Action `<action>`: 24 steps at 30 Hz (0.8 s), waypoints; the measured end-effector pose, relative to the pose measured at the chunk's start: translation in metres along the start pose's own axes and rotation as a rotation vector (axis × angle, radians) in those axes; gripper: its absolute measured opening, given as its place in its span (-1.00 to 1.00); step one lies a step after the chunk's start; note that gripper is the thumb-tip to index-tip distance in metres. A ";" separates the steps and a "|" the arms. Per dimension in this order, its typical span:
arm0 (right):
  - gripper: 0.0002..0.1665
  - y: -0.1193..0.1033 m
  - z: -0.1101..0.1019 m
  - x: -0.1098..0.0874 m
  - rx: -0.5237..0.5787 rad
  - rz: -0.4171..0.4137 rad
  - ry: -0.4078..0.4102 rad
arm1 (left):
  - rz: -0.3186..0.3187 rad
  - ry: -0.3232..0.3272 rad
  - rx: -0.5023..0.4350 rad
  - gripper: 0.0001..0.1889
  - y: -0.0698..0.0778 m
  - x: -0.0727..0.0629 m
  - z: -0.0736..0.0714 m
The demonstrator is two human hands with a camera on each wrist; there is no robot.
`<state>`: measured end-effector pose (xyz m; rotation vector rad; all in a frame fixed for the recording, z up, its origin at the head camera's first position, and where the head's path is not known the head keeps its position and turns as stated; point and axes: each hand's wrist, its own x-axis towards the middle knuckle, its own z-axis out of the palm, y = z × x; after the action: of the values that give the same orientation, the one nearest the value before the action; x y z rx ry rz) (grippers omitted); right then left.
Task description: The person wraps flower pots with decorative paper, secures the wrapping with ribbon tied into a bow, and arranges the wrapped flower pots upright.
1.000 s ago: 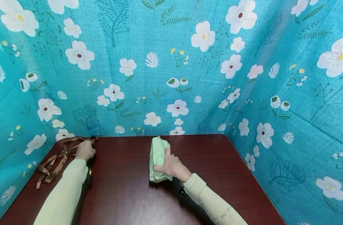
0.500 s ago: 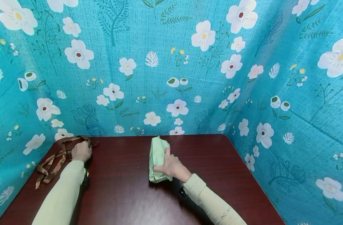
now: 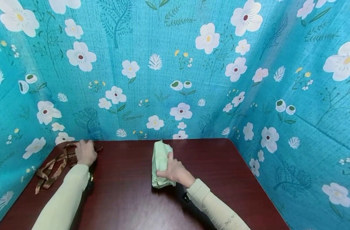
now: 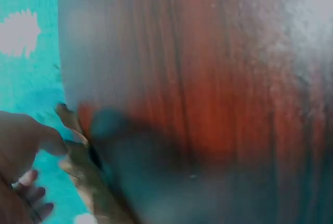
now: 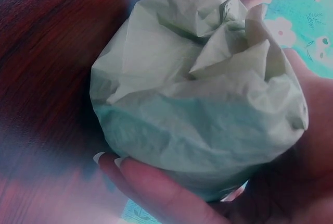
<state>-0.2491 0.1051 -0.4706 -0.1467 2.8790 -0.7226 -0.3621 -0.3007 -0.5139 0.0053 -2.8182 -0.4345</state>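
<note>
A crumpled pale green paper package [image 3: 162,153] lies on the dark red table near the middle of its far side. My right hand [image 3: 175,170] holds it, thumb on the near side and fingers over its right edge. The right wrist view shows the folded end of the package [image 5: 171,78] and fingers [image 5: 161,182] curled round it. At the far left corner, my left hand [image 3: 86,153], blurred, hovers over a loose tangle of brown ribbon [image 3: 47,184]. Close by in the left wrist view, the hand's digits are spread apart beside the ribbon [image 4: 86,182]; nothing visible is pinched.
The dark red table [image 3: 126,191] has a rounded far right corner. A blue flowered cloth [image 3: 152,80] hangs behind the table and along both sides, right up against its edges.
My left hand shifted a little left with the ribbon's upper part, then moved slightly right and its fingers lifted and straightened. The right hand and package have stayed still.
</note>
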 end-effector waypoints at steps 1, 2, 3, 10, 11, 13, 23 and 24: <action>0.13 0.001 0.000 0.000 0.001 0.000 0.001 | 0.038 -0.010 0.000 -0.80 0.003 0.000 0.000; 0.12 0.001 0.001 -0.001 0.003 0.000 0.000 | 0.075 -0.026 -0.003 -0.74 0.006 0.001 0.001; 0.12 0.001 0.001 -0.001 0.003 -0.001 0.000 | 0.117 -0.042 0.000 -0.71 0.008 0.001 0.002; 0.12 0.001 0.003 -0.002 -0.006 -0.009 -0.008 | 0.125 -0.254 -0.016 -0.87 0.008 -0.002 0.005; 0.13 0.001 0.004 -0.002 -0.010 -0.009 -0.008 | 0.111 -0.280 -0.015 -0.82 0.008 -0.002 0.005; 0.13 0.002 0.004 -0.002 -0.021 -0.010 -0.005 | 0.105 -0.292 0.017 -0.74 0.007 -0.002 0.004; 0.11 0.001 0.000 -0.002 -0.026 -0.023 0.010 | 0.177 -0.249 0.019 -0.87 0.041 0.020 0.005; 0.11 0.000 -0.001 -0.002 -0.024 -0.024 0.009 | 0.172 -0.259 -0.025 -0.91 0.047 0.022 0.006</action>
<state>-0.2477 0.1061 -0.4697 -0.1811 2.9006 -0.6943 -0.3830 -0.2548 -0.4989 -0.3183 -3.0316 -0.4595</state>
